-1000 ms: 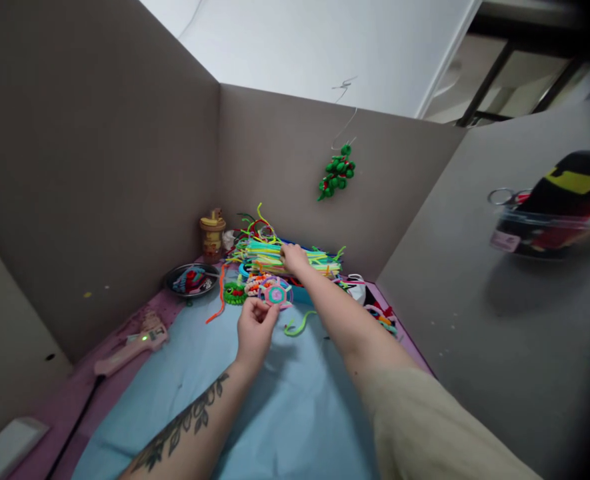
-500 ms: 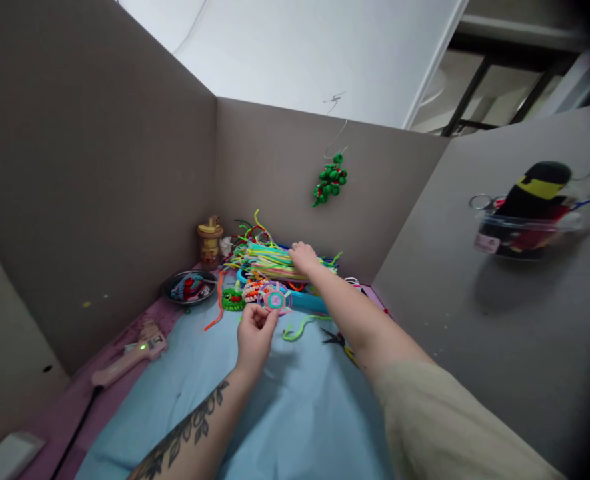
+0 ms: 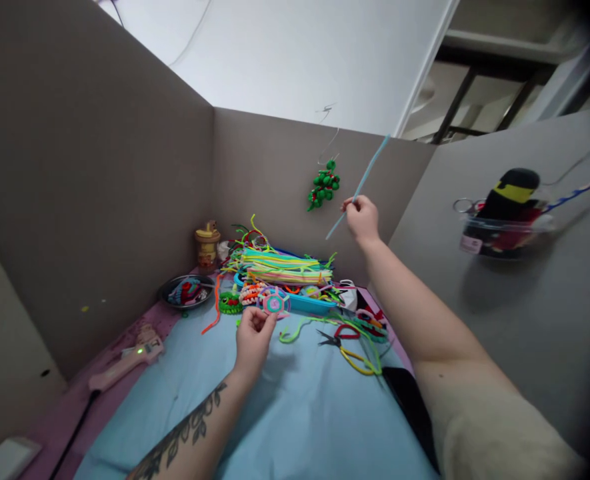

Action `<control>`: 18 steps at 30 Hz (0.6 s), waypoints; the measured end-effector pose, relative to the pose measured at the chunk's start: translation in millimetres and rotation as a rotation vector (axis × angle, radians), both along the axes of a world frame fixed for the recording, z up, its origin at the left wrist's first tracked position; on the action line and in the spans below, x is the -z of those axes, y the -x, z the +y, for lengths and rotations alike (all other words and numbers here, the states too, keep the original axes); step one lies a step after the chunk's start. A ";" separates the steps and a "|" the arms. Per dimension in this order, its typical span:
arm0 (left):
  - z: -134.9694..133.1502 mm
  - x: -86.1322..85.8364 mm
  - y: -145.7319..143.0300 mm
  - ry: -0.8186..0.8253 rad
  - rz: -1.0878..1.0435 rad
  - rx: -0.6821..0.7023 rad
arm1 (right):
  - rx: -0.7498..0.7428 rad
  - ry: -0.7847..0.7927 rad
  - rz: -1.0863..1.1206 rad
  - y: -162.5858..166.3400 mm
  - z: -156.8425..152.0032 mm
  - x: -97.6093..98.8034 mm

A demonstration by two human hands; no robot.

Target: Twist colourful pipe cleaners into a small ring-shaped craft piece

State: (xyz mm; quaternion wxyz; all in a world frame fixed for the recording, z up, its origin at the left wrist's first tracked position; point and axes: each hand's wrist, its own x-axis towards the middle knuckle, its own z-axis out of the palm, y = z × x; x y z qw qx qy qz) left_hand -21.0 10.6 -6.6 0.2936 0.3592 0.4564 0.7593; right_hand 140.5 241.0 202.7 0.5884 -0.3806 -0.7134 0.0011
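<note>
My left hand (image 3: 255, 337) is closed, pinching the lower edge of a round pipe-cleaner piece (image 3: 275, 305) in pink, purple and turquoise, with spokes out to a ring. Raised in front of the back panel, my right hand (image 3: 362, 217) grips a single light-blue pipe cleaner (image 3: 369, 177), which slants up to the right. Below that hand, a thick bundle of pipe cleaners (image 3: 287, 265) in yellow, green and other colours lies across a blue tray (image 3: 309, 305). A green pipe-cleaner figure (image 3: 231, 303) sits to the left of the round piece.
Scissors (image 3: 352, 353) with red and yellow handles lie right of my left hand, by a loose green pipe cleaner (image 3: 295, 335). At left are a pink glue gun (image 3: 125, 363) and a metal bowl (image 3: 165, 293). A green ornament (image 3: 325, 187) hangs at the back; panels enclose three sides.
My right hand has lifted off the bundle, up and to the right, and now holds a light-blue pipe cleaner. The left hand keeps the round piece in nearly the same place.
</note>
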 end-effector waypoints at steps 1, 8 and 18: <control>-0.1 -0.5 -0.3 0.003 0.000 0.007 | -0.070 -0.007 0.013 -3.0 -14.2 -1.3; -0.8 -0.2 -5.0 0.010 0.021 0.078 | -0.494 0.449 -0.138 -13.0 -150.3 86.4; 13.6 22.7 -0.8 0.142 0.027 0.100 | -0.302 0.561 -0.896 -85.9 -177.3 175.0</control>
